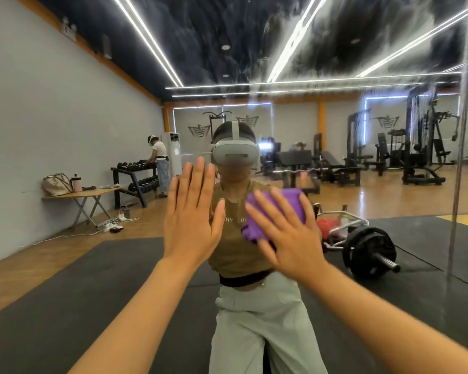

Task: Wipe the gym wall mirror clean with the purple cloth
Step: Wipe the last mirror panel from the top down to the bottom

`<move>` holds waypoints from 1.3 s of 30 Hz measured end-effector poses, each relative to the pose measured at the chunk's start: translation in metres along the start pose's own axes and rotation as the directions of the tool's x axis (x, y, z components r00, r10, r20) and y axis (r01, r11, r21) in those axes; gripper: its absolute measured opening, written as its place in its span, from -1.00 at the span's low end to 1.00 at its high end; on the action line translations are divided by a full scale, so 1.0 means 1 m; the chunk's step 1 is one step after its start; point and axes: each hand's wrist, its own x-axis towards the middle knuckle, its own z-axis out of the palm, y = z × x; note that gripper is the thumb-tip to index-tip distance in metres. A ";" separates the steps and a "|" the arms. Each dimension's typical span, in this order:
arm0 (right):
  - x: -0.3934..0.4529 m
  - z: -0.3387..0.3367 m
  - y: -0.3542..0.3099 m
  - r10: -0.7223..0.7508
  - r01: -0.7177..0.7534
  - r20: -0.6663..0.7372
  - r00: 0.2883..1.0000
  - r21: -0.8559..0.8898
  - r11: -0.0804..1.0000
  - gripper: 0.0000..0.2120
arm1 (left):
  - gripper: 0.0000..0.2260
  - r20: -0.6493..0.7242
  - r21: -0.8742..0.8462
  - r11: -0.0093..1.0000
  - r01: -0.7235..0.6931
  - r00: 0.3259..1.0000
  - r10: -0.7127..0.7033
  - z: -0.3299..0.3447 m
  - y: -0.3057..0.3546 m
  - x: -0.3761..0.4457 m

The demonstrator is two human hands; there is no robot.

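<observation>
- I see the right hand (289, 236), fingers spread flat, pressing the bunched purple cloth (268, 211) against the large glass gym wall mirror (65, 103).
- Just left of the cloth, the left hand (192, 217) lies open-palmed on the glass, holding nothing.
- Above and right of the cloth, white smeary streaks (389, 36) cover the glass; I judge wiping is under way, that upper zone outstanding.

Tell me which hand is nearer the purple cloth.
Right. The right hand presses flat on the purple cloth against the mirror. The left hand lies open on the glass beside it, apart from the cloth.
</observation>
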 end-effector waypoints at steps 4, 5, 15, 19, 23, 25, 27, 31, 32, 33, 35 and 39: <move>0.091 -0.019 0.039 0.091 -0.093 -0.072 0.993 -0.024 0.995 -0.43 | -0.40 0.010 0.016 1.000 0.005 1.000 -0.005 0.002 -0.001 -0.004; 0.111 -0.024 0.047 0.115 -0.117 -0.080 0.990 -0.014 0.993 -0.42 | -0.41 0.009 0.019 1.000 0.008 1.000 -0.009 0.002 0.000 -0.003; 0.058 -0.004 0.014 0.297 -0.292 -0.162 0.941 0.054 0.955 -0.43 | -0.44 -0.088 -0.028 0.998 0.058 0.994 -0.061 0.016 0.011 -0.006; -0.059 0.011 -0.025 0.145 -0.145 -0.008 0.989 0.005 0.989 -0.35 | -0.44 -0.112 -0.036 0.996 0.084 0.990 -0.088 0.018 0.014 -0.005; -0.120 0.019 -0.037 0.157 -0.150 0.084 0.984 -0.081 0.985 -0.35 | -0.43 -0.082 -0.041 0.991 0.127 0.988 -0.130 0.015 0.019 -0.007; -0.122 0.019 -0.037 0.167 -0.159 0.101 0.981 -0.087 0.983 -0.32 | -0.41 -0.061 -0.030 0.989 0.142 0.988 -0.143 0.014 0.022 -0.008; -0.121 0.018 -0.035 0.146 -0.137 0.110 0.983 -0.090 0.987 -0.31 | -0.39 -0.040 -0.018 0.989 0.147 0.988 -0.147 0.013 0.024 -0.009; -0.092 0.012 -0.024 0.134 -0.128 0.086 0.987 -0.076 0.989 -0.35 | -0.37 -0.030 0.002 0.988 0.155 0.988 -0.155 0.013 0.026 -0.009; -0.074 0.010 -0.020 0.149 -0.145 0.063 0.987 -0.063 0.987 -0.37 | -0.37 -0.030 0.008 0.988 0.154 0.988 -0.153 0.013 0.026 -0.010; -0.052 0.006 -0.015 0.168 -0.167 0.032 0.985 -0.048 0.985 -0.39 | -0.37 -0.029 0.013 0.988 0.153 0.988 -0.153 0.013 0.026 -0.010; -0.001 0.000 0.001 0.231 -0.232 -0.048 0.972 -0.007 0.973 -0.45 | -0.37 -0.022 0.024 0.988 0.151 0.988 -0.150 0.012 0.024 -0.010; 0.079 -0.016 0.043 0.377 -0.374 -0.123 0.918 0.052 0.926 -0.49 | -0.37 -0.013 0.035 0.990 0.134 0.991 -0.133 0.010 0.021 -0.011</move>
